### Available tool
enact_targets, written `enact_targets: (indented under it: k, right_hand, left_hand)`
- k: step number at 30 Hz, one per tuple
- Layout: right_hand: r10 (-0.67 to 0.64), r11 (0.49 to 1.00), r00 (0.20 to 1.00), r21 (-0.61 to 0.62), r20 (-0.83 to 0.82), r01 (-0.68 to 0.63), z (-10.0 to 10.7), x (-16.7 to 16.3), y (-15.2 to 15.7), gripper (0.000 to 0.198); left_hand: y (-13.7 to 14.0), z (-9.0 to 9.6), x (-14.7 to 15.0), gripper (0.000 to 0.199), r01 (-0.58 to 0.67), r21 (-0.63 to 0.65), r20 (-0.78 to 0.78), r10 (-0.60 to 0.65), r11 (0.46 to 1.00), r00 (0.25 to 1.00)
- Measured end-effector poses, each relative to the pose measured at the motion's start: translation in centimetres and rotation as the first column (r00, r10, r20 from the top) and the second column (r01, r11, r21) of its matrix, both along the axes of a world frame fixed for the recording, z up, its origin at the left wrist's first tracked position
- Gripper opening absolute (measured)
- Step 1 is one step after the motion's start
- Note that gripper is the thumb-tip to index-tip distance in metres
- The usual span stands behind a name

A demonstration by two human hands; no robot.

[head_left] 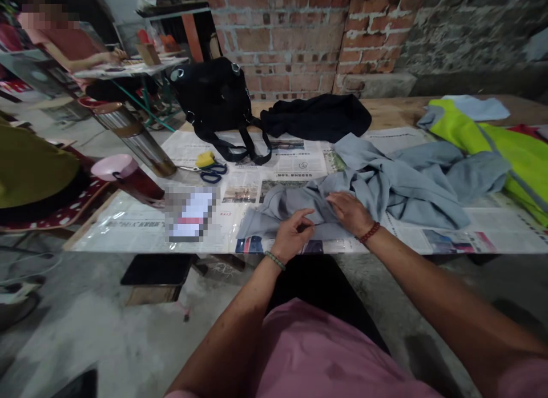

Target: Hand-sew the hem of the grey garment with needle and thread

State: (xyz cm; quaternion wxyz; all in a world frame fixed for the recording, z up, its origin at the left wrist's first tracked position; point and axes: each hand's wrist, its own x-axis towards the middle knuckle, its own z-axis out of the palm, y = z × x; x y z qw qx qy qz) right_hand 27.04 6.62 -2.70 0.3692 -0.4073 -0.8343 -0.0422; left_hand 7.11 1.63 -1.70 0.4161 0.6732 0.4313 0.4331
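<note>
A crumpled grey garment (411,178) lies on the newspaper-covered table in front of me. Over its near left part is my left hand (293,233), its fingers bent and a gap showing between thumb and forefinger. My right hand (351,213) rests on the same cloth a little further right, fingers stretched out and pointing left. No cloth is seen gripped in either hand. Left of the hands, a phone (194,212) with a lit, blurred-out screen lies near the table's front edge.
Dark-handled scissors (213,172), a yellow object (205,159), a pink-lidded cup (137,181) and a steel flask (137,138) stand or lie left. Behind are a black backpack (214,98) and dark cloth (317,117). A yellow-green vest (492,144) lies right. Another person sits far left.
</note>
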Motion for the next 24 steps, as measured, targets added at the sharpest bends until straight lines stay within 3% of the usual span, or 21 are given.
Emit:
enact_targets:
  k: [9,11,14,16,19,24]
  right_hand:
    - [-0.251,0.968,0.955,-0.033,-0.155,0.249,-1.1,1.5,1.4,0.023]
    - [-0.257,0.966,0.954,-0.043,-0.154,0.253,-1.1,1.4,1.5,0.022]
    - [-0.251,0.968,0.956,-0.046,-0.152,0.246,-1.1,1.3,1.5,0.022]
    - [-0.253,0.968,0.954,-0.044,-0.160,0.249,-1.0,1.4,1.4,0.022]
    - [-0.260,0.965,0.948,-0.076,-0.186,0.250,-0.8,1.4,1.2,0.022]
    - [-0.309,0.946,0.885,-0.205,-0.348,0.250,0.1,1.6,0.6,0.020]
  left_hand:
    - [-0.2,0.6,0.6,0.042,-0.016,0.169,-0.341,0.074,0.986,0.937]
    - [-0.4,1.2,0.4,0.042,-0.003,0.214,-0.485,0.109,0.977,0.868]
    - [-0.6,2.0,-0.4,0.025,0.032,0.254,-0.686,0.156,0.967,0.711]
    - [-0.8,2.1,-1.0,0.012,0.080,0.267,-0.729,0.147,0.960,0.669]
    - [-1.1,1.4,-1.6,0.007,0.109,0.335,-0.670,0.155,0.936,0.726]
    - [-1.5,0.4,-1.8,0.006,0.049,0.391,-0.550,0.190,0.919,0.813]
